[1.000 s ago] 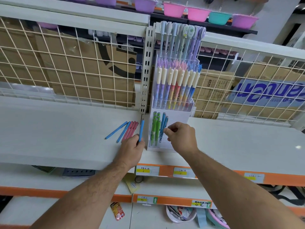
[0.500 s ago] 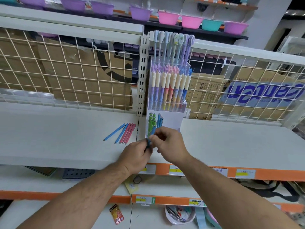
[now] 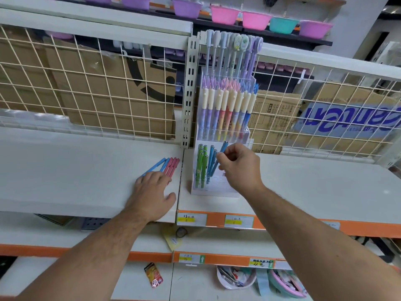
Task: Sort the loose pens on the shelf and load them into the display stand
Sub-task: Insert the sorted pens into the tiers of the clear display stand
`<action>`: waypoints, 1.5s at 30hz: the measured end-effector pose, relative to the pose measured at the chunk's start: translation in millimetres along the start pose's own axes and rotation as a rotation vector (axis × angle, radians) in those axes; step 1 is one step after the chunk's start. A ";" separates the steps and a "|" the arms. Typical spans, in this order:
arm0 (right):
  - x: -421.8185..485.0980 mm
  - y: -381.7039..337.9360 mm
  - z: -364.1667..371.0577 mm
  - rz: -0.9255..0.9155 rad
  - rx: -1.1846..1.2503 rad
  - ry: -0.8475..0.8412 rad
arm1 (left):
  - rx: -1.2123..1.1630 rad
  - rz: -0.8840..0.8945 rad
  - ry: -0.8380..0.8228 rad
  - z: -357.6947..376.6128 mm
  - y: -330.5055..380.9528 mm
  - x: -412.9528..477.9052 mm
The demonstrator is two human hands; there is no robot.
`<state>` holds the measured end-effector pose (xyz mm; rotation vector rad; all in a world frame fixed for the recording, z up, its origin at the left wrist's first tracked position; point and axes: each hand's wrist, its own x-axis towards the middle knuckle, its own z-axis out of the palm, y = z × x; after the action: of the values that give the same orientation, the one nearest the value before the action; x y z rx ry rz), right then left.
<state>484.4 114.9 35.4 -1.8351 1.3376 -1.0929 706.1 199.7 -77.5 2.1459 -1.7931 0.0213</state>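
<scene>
On the white shelf (image 3: 86, 170), left of the stand (image 3: 217, 191), lie loose pens (image 3: 168, 166) – two blue, three pink, side by side and touching. Left hand (image 3: 155, 192) lies flat over their near ends, fingers straight, gripping nothing. Right hand (image 3: 240, 168) pinches a blue pen (image 3: 223, 147) between thumb and fingertips – tilted, cap end up, lower end down among the blue pens (image 3: 210, 161) in the stand's bottom tier. Green pens (image 3: 200, 168) stand just left of those. Upper tiers hold pastel pens (image 3: 225, 109). Wire grid (image 3: 86, 83) behind, cardboard boxes (image 3: 121, 101) past it, bowls (image 3: 223, 15) on top.
</scene>
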 end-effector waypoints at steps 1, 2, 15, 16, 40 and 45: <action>1.1 1.0 1.8 0.001 -0.011 0.001 | 0.002 -0.004 -0.007 0.4 0.3 0.6; 1.8 1.6 3.4 0.004 -0.024 0.002 | 0.003 -0.002 -0.013 0.9 -0.1 1.2; 0.2 18.6 18.6 0.015 -0.197 -0.086 | -0.027 -0.018 -0.047 1.7 -1.2 0.7; 0.2 19.6 19.0 0.021 -0.205 -0.090 | -0.028 -0.017 -0.048 1.4 -1.0 0.6; -8.4 30.2 21.6 0.072 -0.200 -0.115 | -0.059 -0.034 -0.041 -0.9 0.4 -0.9; -14.4 35.8 19.0 0.067 -0.197 -0.124 | -0.068 -0.052 -0.039 -3.0 3.5 -2.5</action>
<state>483.0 117.9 -7.4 -1.9493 1.4647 -0.8233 702.9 202.4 -74.3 2.1579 -1.7333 -0.0941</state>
